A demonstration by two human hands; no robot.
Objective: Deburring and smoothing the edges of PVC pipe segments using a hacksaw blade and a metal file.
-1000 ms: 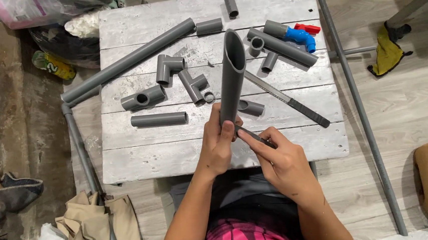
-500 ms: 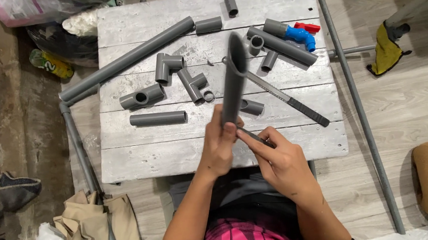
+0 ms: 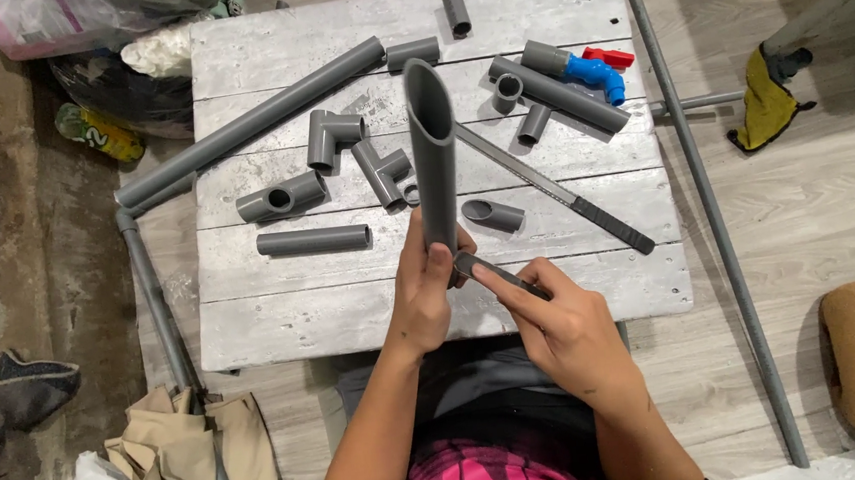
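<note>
My left hand [image 3: 424, 292] grips the lower end of a grey plastic pipe [image 3: 432, 144] and holds it upright, its slanted cut end toward the camera. My right hand [image 3: 561, 324] holds a thin dark flat tool [image 3: 495, 272] with its tip against the pipe's lower part, beside my left thumb. Both hands hover over the near edge of a weathered whitish wooden table [image 3: 283, 320].
On the table lie a long grey pipe [image 3: 249, 122], short pipe pieces [image 3: 313, 240], elbow and tee fittings [image 3: 332, 134], a saw blade with a dark handle [image 3: 556, 189] and a blue valve with a red handle [image 3: 596, 68]. Long thin pipes [image 3: 713, 220] lie on the floor at right; bags at left.
The pipe's upper end has tilted slightly, so the slanted opening shows more fully. Both hands stay in nearly the same place.
</note>
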